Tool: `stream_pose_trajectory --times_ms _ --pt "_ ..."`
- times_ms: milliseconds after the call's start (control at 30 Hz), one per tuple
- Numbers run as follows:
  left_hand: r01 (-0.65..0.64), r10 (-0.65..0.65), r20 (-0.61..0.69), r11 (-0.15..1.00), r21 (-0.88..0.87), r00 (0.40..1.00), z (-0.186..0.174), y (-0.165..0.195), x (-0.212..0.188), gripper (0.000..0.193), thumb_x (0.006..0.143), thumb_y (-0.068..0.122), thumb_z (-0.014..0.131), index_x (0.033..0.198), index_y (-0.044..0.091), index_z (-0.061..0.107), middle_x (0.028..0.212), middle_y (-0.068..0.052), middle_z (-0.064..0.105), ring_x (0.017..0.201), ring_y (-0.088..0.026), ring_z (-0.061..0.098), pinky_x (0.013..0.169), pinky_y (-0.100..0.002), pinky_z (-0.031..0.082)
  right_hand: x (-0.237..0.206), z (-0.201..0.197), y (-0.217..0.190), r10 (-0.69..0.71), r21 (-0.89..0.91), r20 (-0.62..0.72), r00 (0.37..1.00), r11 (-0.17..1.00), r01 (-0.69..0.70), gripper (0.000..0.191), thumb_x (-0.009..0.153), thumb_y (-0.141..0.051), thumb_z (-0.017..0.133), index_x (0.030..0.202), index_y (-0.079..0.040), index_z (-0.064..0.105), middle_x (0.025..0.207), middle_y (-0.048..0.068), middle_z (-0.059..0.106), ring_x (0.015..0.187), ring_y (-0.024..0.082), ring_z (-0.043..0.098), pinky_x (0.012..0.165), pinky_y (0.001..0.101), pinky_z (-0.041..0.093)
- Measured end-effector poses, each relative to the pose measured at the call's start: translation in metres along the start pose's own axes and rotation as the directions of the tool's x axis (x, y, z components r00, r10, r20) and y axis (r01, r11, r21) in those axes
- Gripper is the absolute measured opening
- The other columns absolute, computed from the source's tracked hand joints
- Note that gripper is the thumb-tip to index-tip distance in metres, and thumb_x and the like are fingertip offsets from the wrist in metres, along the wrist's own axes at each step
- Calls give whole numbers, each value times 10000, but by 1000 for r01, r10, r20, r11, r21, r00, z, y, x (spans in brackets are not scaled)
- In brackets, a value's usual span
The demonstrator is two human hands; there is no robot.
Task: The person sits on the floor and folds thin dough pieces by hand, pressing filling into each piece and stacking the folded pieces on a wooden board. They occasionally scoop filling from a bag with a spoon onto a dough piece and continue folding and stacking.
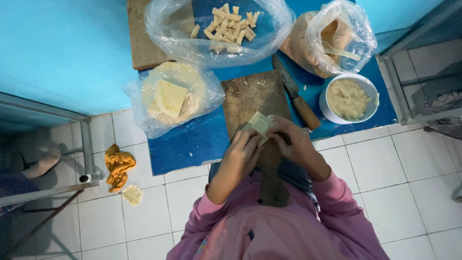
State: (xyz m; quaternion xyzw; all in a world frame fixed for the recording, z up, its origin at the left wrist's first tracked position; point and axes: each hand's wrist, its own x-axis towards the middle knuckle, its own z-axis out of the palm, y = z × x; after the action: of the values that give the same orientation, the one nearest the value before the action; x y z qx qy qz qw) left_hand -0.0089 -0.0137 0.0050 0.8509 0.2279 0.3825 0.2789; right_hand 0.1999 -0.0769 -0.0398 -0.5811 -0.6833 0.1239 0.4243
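My left hand (243,153) and my right hand (292,142) meet over a worn wooden cutting board (248,98), and both pinch a pale thin wrapper sheet (260,122) that is folded between the fingers. I wear pink sleeves. A stack of the same pale wrappers (169,97) lies on a clear plastic bag to the left of the board. A white bowl of creamy filling (348,99) stands to the right.
A wooden-handled knife (296,94) lies beside the board. Several finished rolls (231,24) fill a plastic bag at the back, next to a bag of crumbs (327,41). An orange cloth (118,166) lies on the white tiled floor. Someone's foot (43,163) shows at far left.
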Motion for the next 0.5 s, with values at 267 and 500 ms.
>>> stream_pose_trajectory --times_ms 267,500 --pt "39 -43 -89 998 -52 995 13 -11 -2 166 856 -47 736 1010 -25 677 1022 -156 623 985 -359 627 859 -417 523 5 -11 -5 -51 84 101 994 996 42 390 843 -73 822 1175 -80 618 1267 137 678 1054 323 726 845 367 587" --pt "155 -166 -131 984 -89 977 20 -17 1 163 854 -35 741 1006 -6 692 959 -169 668 927 -358 651 784 -414 528 21 -10 -8 151 93 149 977 982 -166 518 863 -39 769 1345 -87 586 1141 98 730 888 231 771 720 311 596"
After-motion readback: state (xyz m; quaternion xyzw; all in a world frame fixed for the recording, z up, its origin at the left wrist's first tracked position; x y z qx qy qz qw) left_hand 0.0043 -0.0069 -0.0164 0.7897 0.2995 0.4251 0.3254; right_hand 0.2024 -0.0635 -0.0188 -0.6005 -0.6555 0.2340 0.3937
